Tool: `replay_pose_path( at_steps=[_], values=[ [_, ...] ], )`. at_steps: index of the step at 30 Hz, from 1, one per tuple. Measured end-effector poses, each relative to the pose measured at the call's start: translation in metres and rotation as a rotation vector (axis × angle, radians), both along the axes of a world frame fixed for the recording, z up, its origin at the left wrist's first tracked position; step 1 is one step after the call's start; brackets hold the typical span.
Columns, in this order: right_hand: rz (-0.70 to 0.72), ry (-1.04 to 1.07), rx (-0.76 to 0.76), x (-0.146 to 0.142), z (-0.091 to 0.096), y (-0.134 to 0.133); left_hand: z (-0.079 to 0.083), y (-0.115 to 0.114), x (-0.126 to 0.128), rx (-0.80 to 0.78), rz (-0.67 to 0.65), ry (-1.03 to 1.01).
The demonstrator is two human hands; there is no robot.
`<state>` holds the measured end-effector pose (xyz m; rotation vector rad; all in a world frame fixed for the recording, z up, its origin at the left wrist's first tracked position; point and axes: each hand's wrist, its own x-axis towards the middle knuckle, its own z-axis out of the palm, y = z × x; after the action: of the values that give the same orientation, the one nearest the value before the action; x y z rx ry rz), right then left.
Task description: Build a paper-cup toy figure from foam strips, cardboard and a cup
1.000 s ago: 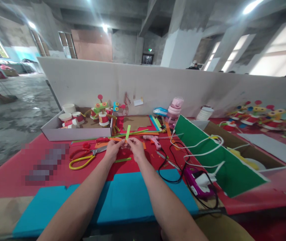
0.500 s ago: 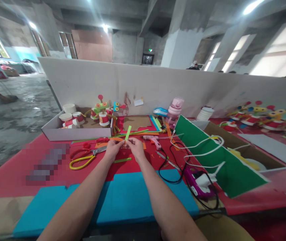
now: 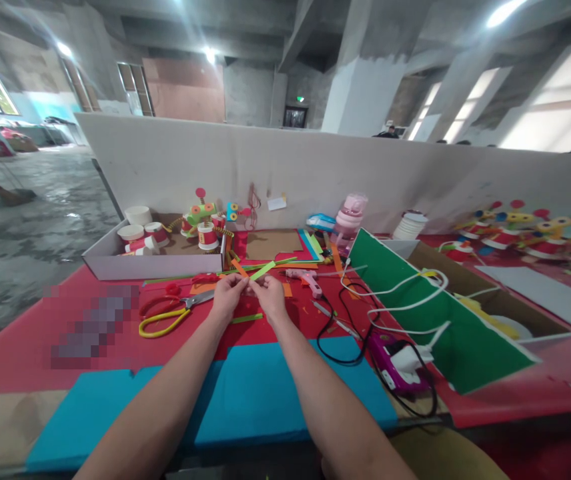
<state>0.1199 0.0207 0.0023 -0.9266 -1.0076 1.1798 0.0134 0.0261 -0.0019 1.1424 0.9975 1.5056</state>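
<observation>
Close together over the red-covered table, my left hand [image 3: 229, 295] and my right hand [image 3: 270, 295] pinch two narrow paper strips at their ends. The light green paper strip [image 3: 264, 270] slants up to the right from my right fingertips. From the left fingertips an orange paper strip [image 3: 238, 267] leans up to the left. The strips meet between my fingers, where the join is hidden. Left of my left hand lie yellow-handled scissors [image 3: 168, 323]. A pink glue gun [image 3: 308, 280] rests just beyond my right hand, and another green strip [image 3: 247, 319] lies below.
At the back left, a white box [image 3: 153, 267] holds paper cups and a cup figure [image 3: 203, 213]. A green-sided box [image 3: 430, 313] stands right, with white cable over it. A purple power strip [image 3: 395, 367] and black cord lie nearby. Blue board [image 3: 290, 393] covers the front edge.
The green strip has swung from nearly upright to a slant toward the right. The orange strip has tilted up to the left, so the two now form a V. Both hands remain close together.
</observation>
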Motion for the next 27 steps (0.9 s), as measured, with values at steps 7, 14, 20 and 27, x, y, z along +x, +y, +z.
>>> replay_pose_path(
  at_steps=[7, 14, 20, 27],
  values=[
    [-0.075, 0.039, -0.044, 0.0, 0.002, -0.002, -0.001, 0.0, 0.0, -0.06, -0.028, -0.114],
    [0.005, 0.07, -0.074, -0.002, 0.005, -0.005, 0.004, -0.002, 0.001, -0.055, -0.042, -0.128],
    [0.022, 0.099, -0.117, -0.003, 0.005, -0.005, 0.0, 0.001, 0.0, -0.081, 0.01, -0.187],
    [0.03, 0.273, -0.149, 0.0, 0.004, -0.002, 0.008, -0.003, 0.001, -0.092, -0.061, -0.183]
  ],
)
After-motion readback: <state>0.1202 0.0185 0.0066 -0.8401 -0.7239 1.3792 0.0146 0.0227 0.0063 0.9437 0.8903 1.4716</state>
